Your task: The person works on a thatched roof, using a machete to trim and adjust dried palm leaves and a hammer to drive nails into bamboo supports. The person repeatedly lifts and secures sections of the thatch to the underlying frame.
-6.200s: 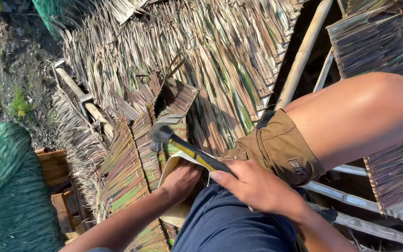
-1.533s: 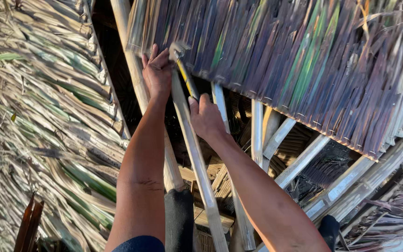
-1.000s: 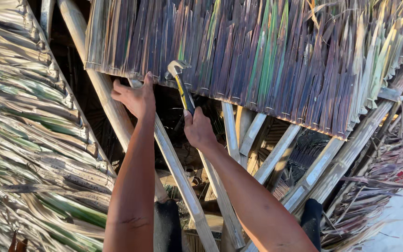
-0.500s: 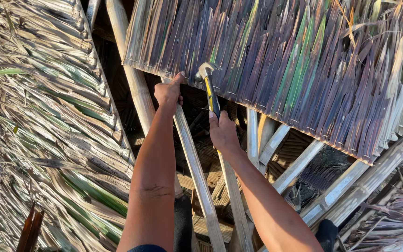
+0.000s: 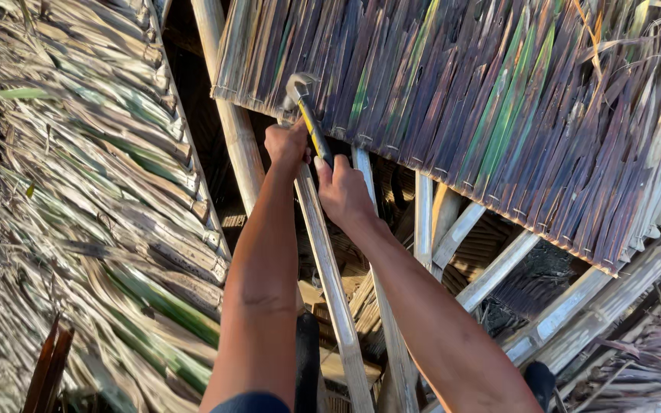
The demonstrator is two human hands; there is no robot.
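My right hand (image 5: 343, 193) grips the black and yellow handle of a claw hammer (image 5: 307, 107). Its steel head rests against the lower edge of a dark thatch panel (image 5: 499, 99) of dried palm leaves. My left hand (image 5: 287, 145) is closed around the top of a pale bamboo slat (image 5: 330, 283), right beside the hammer handle and under the panel's edge. Both forearms reach up from the bottom of the view.
A thick bamboo pole (image 5: 227, 115) runs up at left of my hands. Laid thatch rows (image 5: 93, 199) cover the left side. Bare bamboo rafters (image 5: 491, 268) and open gaps lie below the panel at right. More dry leaves (image 5: 644, 359) lie at the lower right.
My left hand has closed tighter on the slat next to the hammer handle. The hammer head has shifted slightly along the panel's edge, and my view has moved a little.
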